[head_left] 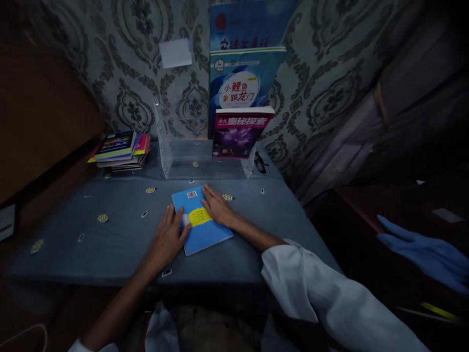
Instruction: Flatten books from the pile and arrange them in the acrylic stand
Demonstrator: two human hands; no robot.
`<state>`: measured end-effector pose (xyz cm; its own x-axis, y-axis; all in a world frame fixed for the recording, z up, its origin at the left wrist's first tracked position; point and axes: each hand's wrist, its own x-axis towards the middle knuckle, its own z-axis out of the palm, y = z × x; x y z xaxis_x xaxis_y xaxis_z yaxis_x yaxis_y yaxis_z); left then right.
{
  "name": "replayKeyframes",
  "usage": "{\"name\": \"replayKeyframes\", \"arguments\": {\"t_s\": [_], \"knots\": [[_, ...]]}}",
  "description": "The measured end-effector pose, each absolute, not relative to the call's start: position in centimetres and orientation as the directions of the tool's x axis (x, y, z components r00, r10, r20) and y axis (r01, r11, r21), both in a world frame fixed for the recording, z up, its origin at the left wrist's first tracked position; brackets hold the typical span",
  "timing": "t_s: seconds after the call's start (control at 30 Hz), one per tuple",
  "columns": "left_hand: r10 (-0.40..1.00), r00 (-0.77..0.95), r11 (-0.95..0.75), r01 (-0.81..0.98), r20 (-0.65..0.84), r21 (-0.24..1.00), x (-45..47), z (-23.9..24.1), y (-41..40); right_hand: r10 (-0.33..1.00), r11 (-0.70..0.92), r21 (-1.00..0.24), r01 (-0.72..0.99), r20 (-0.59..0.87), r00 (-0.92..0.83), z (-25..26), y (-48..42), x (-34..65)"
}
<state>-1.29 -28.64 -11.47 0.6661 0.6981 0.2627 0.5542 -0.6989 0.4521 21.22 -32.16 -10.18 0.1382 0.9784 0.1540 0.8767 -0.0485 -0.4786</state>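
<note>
A thin blue book [203, 230] with a yellow patch and a barcode lies flat on the blue-grey table [110, 244], back cover up. My left hand [167, 238] rests on its left edge, fingers spread and the thumb lying across the cover. My right hand [217, 205] lies flat on the book's upper right part with fingers stretched out. Neither hand grips the book.
A clear acrylic book stand [172, 159] at the back holds a purple book [238, 132], with two taller blue books [242, 78] behind it. A stack of books [120, 149] sits at the back left. Another person's blue-gloved hand [421, 252] reaches in from the right.
</note>
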Motion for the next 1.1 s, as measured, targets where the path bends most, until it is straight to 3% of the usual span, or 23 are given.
{"name": "replayKeyframes", "arguments": {"t_s": [0.1,0.17,0.3,0.43,0.5,0.57,0.67,0.73,0.8,0.87,0.93,1.0,1.1], "knots": [[0.731,0.635,-0.639,0.504,0.252,0.581,-0.8,-10.8,-28.3,0.971,-0.069,-0.493,0.867,0.168,0.173,-10.9,-34.3,20.5],[0.761,0.610,-0.541,0.410,0.220,0.734,-0.2,-10.0,-27.9,0.965,-0.074,-0.498,0.864,0.184,0.188,-11.2,-35.4,19.8],[0.860,0.507,-0.130,0.096,0.064,0.987,1.0,-8.4,-27.1,0.957,-0.096,-0.535,0.839,0.183,0.226,-11.3,-36.4,19.2],[0.902,0.385,0.250,-0.096,-0.196,0.963,1.8,-7.7,-27.0,0.949,-0.071,-0.600,0.797,0.205,0.239,-11.3,-37.1,19.2],[0.825,0.474,0.391,-0.090,-0.306,0.916,2.1,-7.5,-27.3,0.942,-0.038,-0.650,0.759,0.230,0.243,-11.4,-37.4,19.4],[0.740,0.588,0.446,-0.065,-0.326,0.893,2.4,-7.3,-27.7,0.928,-0.016,-0.708,0.706,0.252,0.274,-11.7,-37.7,19.7],[0.714,0.651,0.401,-0.079,-0.258,0.913,3.1,-6.3,-27.9,0.882,-0.040,-0.828,0.560,0.234,0.409,-11.9,-37.7,20.7],[0.717,0.669,0.348,-0.099,-0.196,0.932,3.8,-5.3,-27.8,0.866,-0.029,-0.932,0.362,0.158,0.474,-11.6,-37.7,21.7],[0.710,0.695,0.273,-0.126,-0.112,0.954,4.7,-4.1,-27.4,0.902,0.037,-0.990,0.133,0.090,0.422,-10.6,-37.6,23.1],[0.692,0.722,0.148,-0.160,0.013,0.976,5.5,-2.8,-26.9,0.936,0.131,-0.991,0.000,0.124,0.328,-8.9,-37.8,24.6],[0.653,0.740,-0.031,-0.187,0.162,0.982,6.1,-1.4,-26.3,0.912,0.248,-0.968,0.045,0.249,0.327,-6.9,-38.1,25.9],[0.587,0.750,-0.254,-0.186,0.304,0.949,6.1,-0.3,-25.6,0.838,0.330,-0.917,0.224,0.394,0.377,-5.3,-38.5,27.0],[0.417,0.800,-0.624,-0.092,0.431,0.776,5.2,-0.5,-24.7,0.736,0.331,-0.767,0.550,0.575,0.358,-5.3,-39.4,28.0]]}}
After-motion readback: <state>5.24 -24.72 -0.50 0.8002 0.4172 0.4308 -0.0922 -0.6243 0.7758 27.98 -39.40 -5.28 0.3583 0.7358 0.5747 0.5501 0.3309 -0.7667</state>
